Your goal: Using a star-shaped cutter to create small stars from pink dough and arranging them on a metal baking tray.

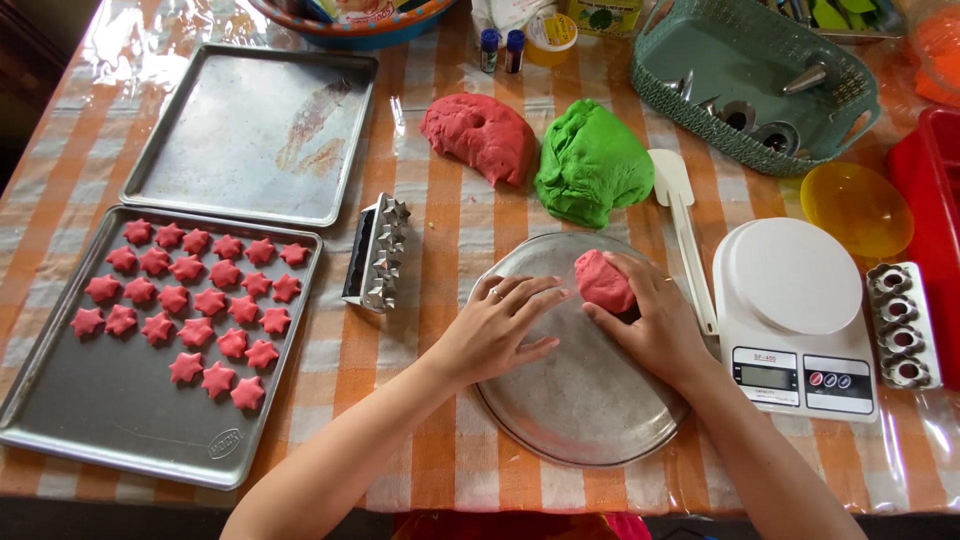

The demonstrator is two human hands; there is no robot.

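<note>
A small lump of pink-red dough [602,280] lies on a round metal plate [580,400]. My right hand [655,320] cups the lump from its right side and grips it. My left hand [497,325] lies flat on the plate's left rim, fingers spread, fingertips just short of the lump. A ring shows on that hand. A large red dough mass [478,135] and a green dough mass [592,162] rest on the checked tablecloth behind the plate.
Left: a baking tray [110,410] with several red star-shaped pieces [190,300], a bare tray [255,130] behind it. A metal star cutter block [378,253], white spatula [682,225], kitchen scale [795,310], yellow bowl [855,205], teal basket [750,75] with piping nozzles, second cutter block [902,325].
</note>
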